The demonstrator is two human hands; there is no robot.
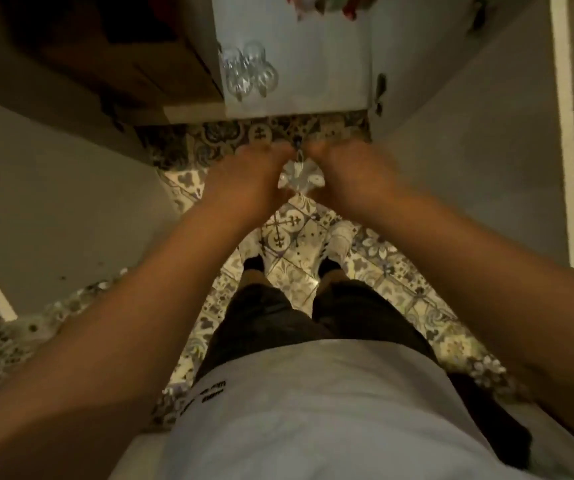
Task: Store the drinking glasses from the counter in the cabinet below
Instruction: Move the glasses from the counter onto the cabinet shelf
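Clear drinking glass (300, 176) shows between my two hands, held low over the patterned floor, just in front of the open cabinet. My left hand (249, 174) is closed against its left side. My right hand (351, 171) is closed against its right side. Whether there is one glass or two pressed together, I cannot tell, because my fingers hide most of it. Several more clear glasses (248, 71) stand in a cluster at the left front of the white cabinet shelf (316, 74).
The cabinet's grey left door (53, 202) and right door (452, 133) stand open on either side of my arms. A wooden compartment (105, 64) lies left of the shelf. Colourful packets (316, 3) sit at the shelf's back. My feet stand on patterned tiles (289, 233).
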